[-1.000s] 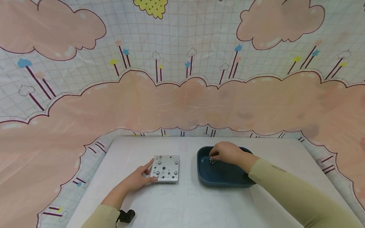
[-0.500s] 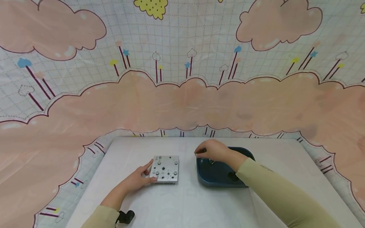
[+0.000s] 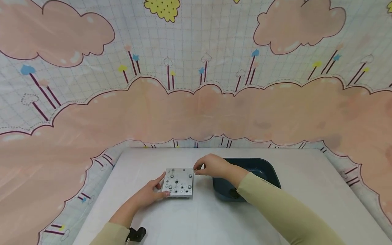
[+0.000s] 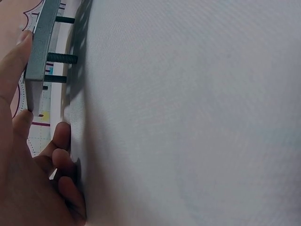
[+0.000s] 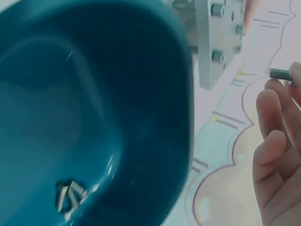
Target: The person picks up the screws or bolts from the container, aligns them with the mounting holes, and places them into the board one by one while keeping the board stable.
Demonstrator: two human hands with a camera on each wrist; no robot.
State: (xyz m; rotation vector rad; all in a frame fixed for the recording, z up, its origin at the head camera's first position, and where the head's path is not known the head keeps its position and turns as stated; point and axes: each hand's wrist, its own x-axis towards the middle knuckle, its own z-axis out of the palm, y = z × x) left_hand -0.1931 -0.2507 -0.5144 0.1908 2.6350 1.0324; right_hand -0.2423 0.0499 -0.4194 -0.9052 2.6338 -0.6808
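Note:
A square metal plate point(image 3: 181, 178) with several holes and screws stands on the white table, raised on threaded legs point(image 4: 62, 58) seen in the left wrist view. My left hand point(image 3: 148, 194) holds its left side between thumb and forefinger; the other fingers point(image 4: 62, 135) curl by the tabletop. Right beside the plate's upper right corner in the head view is my right hand point(image 3: 211, 165), pinching a small threaded bolt point(image 5: 281, 74). That bolt points toward the plate in the right wrist view, where several screw heads point(image 5: 217, 56) stick out of the plate's face.
Right of the plate sits a dark blue tray point(image 3: 269, 167), partly covered by my right forearm. Several loose bolts point(image 5: 70, 194) lie in it. A black device point(image 3: 136, 234) is worn at my left wrist. Behind the table point(image 3: 196, 221) hangs a patterned cloth point(image 3: 196, 112).
My right hand has risen from inside the tray with a bolt and moved left, over the tray's edge, to the plate's right side. The left hand and plate have stayed put.

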